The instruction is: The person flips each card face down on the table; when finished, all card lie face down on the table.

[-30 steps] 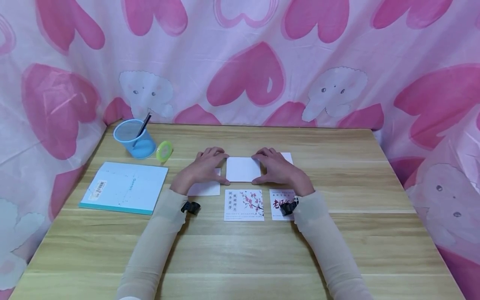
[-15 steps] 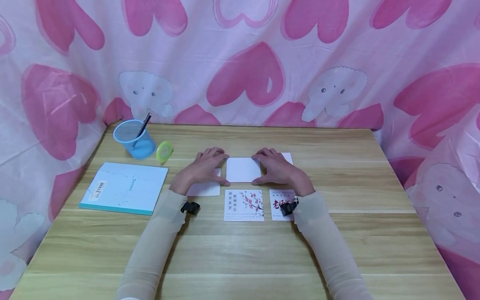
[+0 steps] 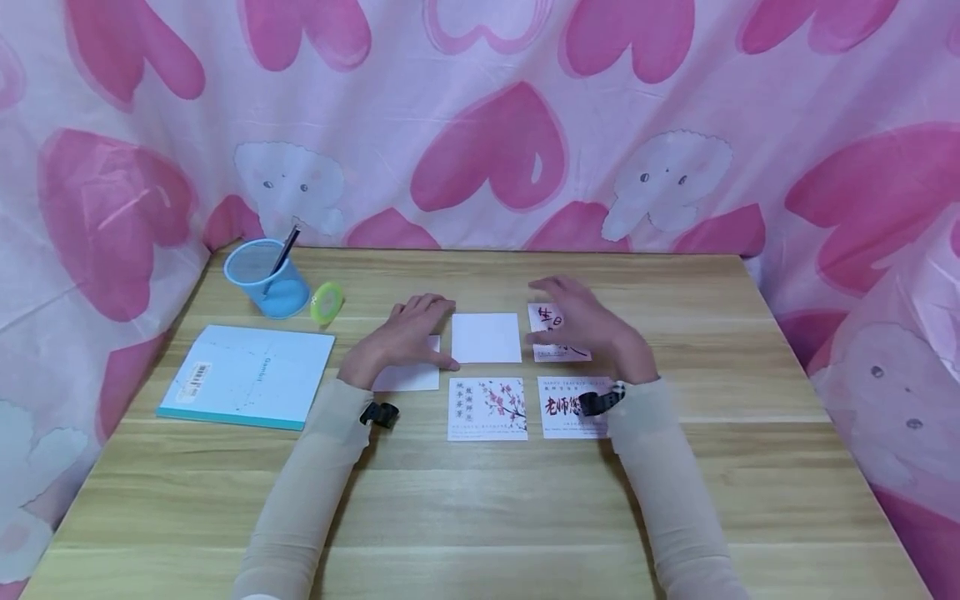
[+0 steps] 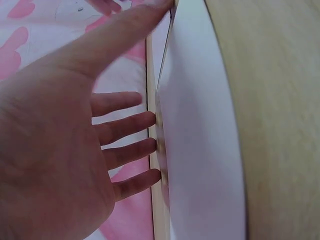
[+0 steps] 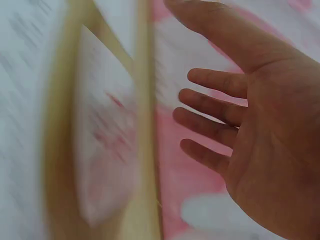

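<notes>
A blank white card (image 3: 486, 337) lies in the middle of the table in the head view. My left hand (image 3: 405, 332) is at its left side, fingers spread and thumb near its lower corner; whether it touches the card I cannot tell. Under that hand lies another white card (image 3: 408, 379), partly covered. My right hand (image 3: 587, 321) hovers over a card with dark red writing (image 3: 546, 317), part of which it hides. In the right wrist view the fingers of the right hand (image 5: 280, 130) are extended and hold nothing. The left wrist view shows the left hand (image 4: 50, 135) with loosely straight fingers.
Nearer me lie a card with pink blossoms (image 3: 487, 409) and a card with red calligraphy (image 3: 562, 408). To the left are a light blue notebook (image 3: 247, 375), a blue mesh pen cup (image 3: 270, 283) and a green tape roll (image 3: 327, 302). A heart-patterned curtain (image 3: 487, 150) hangs behind the table.
My right hand has left the blank card's right side and moved right and slightly up, uncovering the card with dark red writing. The left hand and the blank card stay put.
</notes>
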`<action>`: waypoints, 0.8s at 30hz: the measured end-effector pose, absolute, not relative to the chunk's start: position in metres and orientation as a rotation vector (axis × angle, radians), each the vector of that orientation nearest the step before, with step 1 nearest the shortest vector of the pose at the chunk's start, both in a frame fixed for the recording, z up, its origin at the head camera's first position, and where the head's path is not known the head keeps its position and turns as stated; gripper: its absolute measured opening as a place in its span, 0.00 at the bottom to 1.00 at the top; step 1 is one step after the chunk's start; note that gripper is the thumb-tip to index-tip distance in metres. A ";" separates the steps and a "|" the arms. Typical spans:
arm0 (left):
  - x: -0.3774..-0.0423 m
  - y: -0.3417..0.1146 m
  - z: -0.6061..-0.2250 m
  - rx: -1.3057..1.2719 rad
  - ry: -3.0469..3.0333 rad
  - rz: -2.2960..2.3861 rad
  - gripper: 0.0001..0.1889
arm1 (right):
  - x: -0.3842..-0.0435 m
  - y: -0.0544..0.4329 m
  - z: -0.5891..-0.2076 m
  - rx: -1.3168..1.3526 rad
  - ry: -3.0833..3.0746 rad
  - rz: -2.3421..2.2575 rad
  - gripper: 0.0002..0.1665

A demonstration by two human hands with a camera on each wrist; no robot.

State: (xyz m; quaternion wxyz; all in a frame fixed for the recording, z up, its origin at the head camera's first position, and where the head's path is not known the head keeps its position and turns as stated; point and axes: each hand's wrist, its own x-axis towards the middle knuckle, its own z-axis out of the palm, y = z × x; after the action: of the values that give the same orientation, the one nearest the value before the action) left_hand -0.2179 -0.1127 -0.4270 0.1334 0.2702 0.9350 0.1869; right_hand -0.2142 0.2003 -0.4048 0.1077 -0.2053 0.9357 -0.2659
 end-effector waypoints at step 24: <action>-0.249 -0.017 -0.423 1.027 2.662 0.234 0.64 | -0.228 0.245 -0.417 -0.655 2.711 -0.497 0.68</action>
State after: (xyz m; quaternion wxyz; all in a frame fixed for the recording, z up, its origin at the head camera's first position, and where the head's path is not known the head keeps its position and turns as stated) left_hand -0.2489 -0.0166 -0.4233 0.1391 0.3552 0.9208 0.0810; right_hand -0.2277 0.2452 -0.4172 0.1536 -0.2284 0.9456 -0.1732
